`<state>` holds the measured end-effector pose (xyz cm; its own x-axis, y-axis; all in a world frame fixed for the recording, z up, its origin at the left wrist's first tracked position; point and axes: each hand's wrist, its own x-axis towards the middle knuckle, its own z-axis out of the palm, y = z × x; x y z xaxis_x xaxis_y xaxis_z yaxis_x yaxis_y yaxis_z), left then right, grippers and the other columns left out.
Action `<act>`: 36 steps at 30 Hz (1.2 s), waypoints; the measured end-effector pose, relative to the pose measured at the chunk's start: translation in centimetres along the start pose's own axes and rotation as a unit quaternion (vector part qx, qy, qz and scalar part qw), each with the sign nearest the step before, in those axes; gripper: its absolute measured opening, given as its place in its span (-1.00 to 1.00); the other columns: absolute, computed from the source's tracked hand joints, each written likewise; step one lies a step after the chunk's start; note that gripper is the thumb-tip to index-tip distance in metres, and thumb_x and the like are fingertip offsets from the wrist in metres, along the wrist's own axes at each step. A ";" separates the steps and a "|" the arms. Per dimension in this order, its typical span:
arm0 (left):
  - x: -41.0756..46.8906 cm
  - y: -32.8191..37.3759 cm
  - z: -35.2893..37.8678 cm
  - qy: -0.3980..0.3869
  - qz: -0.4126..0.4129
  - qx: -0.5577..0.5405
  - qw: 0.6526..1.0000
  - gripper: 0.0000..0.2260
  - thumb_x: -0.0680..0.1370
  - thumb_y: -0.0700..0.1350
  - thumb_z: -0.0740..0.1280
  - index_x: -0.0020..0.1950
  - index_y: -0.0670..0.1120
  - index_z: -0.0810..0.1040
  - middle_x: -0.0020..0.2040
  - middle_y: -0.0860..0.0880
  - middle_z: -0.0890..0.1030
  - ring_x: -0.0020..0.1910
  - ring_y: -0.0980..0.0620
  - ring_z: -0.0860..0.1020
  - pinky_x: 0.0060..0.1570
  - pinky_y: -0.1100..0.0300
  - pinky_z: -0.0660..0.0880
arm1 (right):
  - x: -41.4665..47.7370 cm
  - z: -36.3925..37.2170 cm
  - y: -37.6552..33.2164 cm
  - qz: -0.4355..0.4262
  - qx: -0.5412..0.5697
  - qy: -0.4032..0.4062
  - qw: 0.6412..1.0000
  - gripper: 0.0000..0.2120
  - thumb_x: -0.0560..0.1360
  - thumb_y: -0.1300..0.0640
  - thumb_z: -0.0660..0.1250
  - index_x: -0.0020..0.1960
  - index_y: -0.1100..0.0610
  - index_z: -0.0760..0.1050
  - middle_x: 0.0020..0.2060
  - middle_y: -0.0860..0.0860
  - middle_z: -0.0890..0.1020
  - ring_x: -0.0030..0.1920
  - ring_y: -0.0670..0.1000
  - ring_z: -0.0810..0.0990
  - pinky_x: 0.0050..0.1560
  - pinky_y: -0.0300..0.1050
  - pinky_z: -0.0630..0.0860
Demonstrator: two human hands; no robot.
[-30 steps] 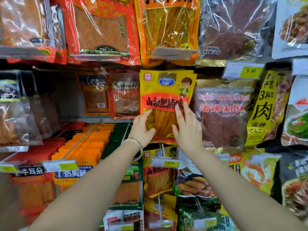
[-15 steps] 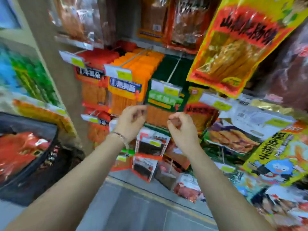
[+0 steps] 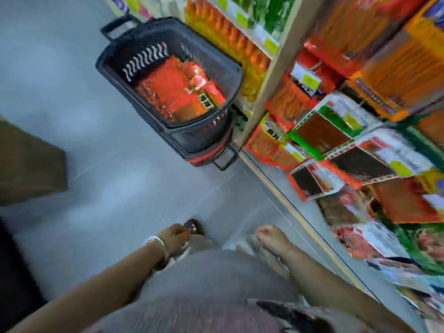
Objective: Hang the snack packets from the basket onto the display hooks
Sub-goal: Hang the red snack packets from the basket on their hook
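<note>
Head view, heavily motion-blurred, looking down at the aisle.

1. Black plastic mesh-sided basket (image 3: 197, 138) stands on the smooth grey floor (image 3: 115, 188) at 12 o'clock from the person. Its right rim lies close against the beige shelf upright (image 3: 276, 68); whether they touch cannot be told. One loop handle projects at its far left corner, another at its near right corner.
2. Red snack packets (image 3: 173, 87) lie in a loose heap in the basket's bottom, below the rim on all sides.
3. Display racks with hanging orange, red and green packets (image 3: 336, 140) fill 1 to 4 o'clock. A yellow floor line (image 3: 300, 219) runs along their base edge.
4. Brown cardboard box (image 3: 28, 162) sits at 9 o'clock, well apart from the basket. Open floor lies between the two, and between the basket and the person.
5. Left hand (image 3: 174, 237), with a silver bracelet (image 3: 157, 241) at the wrist, hangs low at 6 o'clock beside the grey garment (image 3: 216, 284). Its fingers look bent; blur prevents telling whether it grips anything. A small dark shape at its fingertips cannot be identified.
6. Right hand (image 3: 271, 237) hangs low, fingers relaxed and extended, empty, well apart from the basket and near the yellow line.
</note>
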<state>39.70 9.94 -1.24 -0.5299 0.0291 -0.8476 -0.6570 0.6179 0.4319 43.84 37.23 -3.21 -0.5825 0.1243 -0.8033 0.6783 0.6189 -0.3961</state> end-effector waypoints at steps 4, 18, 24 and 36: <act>2.1 -2.6 -4.2 0.006 -0.035 -0.007 0.999 -0.80 0.51 -0.26 0.33 0.12 -0.24 0.58 0.02 -0.20 0.61 0.00 -0.10 0.58 0.05 0.09 0.50 | 2.1 1.4 -4.7 -0.007 0.017 0.002 1.000 -0.82 0.51 0.23 0.27 -0.26 0.10 0.50 -0.41 0.03 0.50 -0.39 -0.03 0.43 -0.21 -0.14 0.35; 10.2 5.4 -15.6 0.053 -0.100 -0.184 0.976 -0.82 0.58 -0.25 0.15 0.11 -0.16 0.50 -0.04 -0.10 0.56 -0.18 -0.01 0.52 -0.35 0.27 0.37 | 13.7 -3.7 -23.4 -0.067 0.145 -0.042 0.986 -0.91 0.57 0.17 0.23 0.00 0.09 0.51 -0.23 -0.04 0.60 -0.31 -0.12 0.54 -0.33 -0.37 0.42; 15.3 14.3 -21.0 0.091 -0.046 -0.205 0.973 -0.84 0.56 -0.24 0.18 0.01 -0.07 0.52 -0.03 -0.05 0.59 -0.18 0.06 0.55 -0.23 0.25 0.42 | 20.7 -8.3 -33.6 -0.055 0.238 -0.064 0.968 -0.89 0.59 0.19 0.21 -0.08 0.04 0.46 -0.29 0.03 0.57 -0.45 -0.16 0.54 -0.44 -0.35 0.46; 25.8 25.3 -29.0 0.035 0.075 -0.175 0.981 -0.79 0.58 -0.33 0.16 -0.10 -0.08 0.50 -0.18 0.02 0.57 -0.24 0.17 0.53 -0.33 0.49 0.44 | 32.2 -6.7 -37.9 0.287 0.518 0.009 0.805 -0.42 0.51 -0.04 0.34 0.44 0.13 0.26 0.40 0.14 0.35 0.36 0.12 0.37 0.29 0.00 0.39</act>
<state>-6.17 3.54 -3.26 -0.6623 0.0385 -0.7482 -0.7059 0.3027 0.6404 -3.59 22.97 -11.12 -0.0390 0.1769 -0.9835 0.8421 -0.5240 -0.1276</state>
